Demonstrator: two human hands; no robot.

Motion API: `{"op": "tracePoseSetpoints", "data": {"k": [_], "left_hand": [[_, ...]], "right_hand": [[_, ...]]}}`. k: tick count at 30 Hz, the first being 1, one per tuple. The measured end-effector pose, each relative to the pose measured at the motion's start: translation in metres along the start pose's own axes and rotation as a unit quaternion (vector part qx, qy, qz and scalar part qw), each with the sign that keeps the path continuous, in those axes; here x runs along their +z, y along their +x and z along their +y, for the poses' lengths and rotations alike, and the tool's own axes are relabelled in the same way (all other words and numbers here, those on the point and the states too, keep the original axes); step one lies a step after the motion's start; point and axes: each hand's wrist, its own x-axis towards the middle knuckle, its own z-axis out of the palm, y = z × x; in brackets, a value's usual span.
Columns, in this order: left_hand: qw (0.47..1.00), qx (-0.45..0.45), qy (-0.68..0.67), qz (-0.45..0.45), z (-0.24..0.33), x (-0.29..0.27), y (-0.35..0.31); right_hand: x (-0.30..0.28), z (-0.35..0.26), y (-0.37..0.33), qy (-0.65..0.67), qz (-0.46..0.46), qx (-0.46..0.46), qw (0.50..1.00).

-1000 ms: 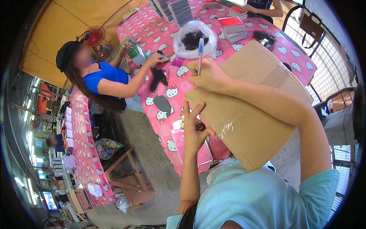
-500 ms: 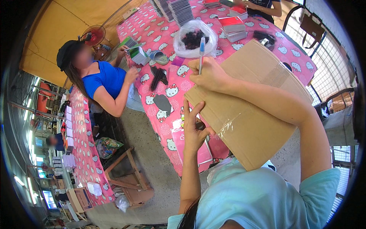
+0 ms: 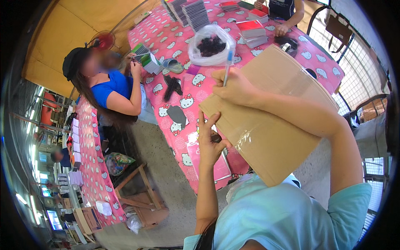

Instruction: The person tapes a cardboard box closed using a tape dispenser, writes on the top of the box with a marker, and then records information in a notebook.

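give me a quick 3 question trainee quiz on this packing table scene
1. True or false: the right hand holds a blue and white pen upright at the top edge of the flat brown cardboard box sealed with clear tape.
2. Which does the left hand touch? A. the clear plastic bag of dark pieces B. the box's left edge C. the stack of red-covered books
3. Fill in: the tablecloth is ____ with white cartoon cats.

Key: 1 true; 2 B; 3 pink
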Motion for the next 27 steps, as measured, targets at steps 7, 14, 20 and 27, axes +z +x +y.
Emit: {"op": "tracePoseSetpoints", "data": {"k": [7,14,20,27], "left_hand": [[1.0,0.016,0.013,-0.003,-0.003,0.001,0.001],[1.0,0.0,-0.003,-0.001,0.0,0.001,0.0],[0.996,-0.054,-0.039,-0.052,0.003,-0.003,-0.001],[0.999,-0.015,-0.007,-0.029,-0.002,-0.001,0.0]], "right_hand": [[-0.002,0.003,0.001,-0.032,-0.008,-0.034,0.999],[-0.004,0.002,0.001,-0.027,0.008,-0.005,1.0],[-0.006,0.004,0.001,-0.032,0.001,0.006,0.999],[-0.003,0.004,0.0,-0.026,0.01,-0.036,0.999]]}}
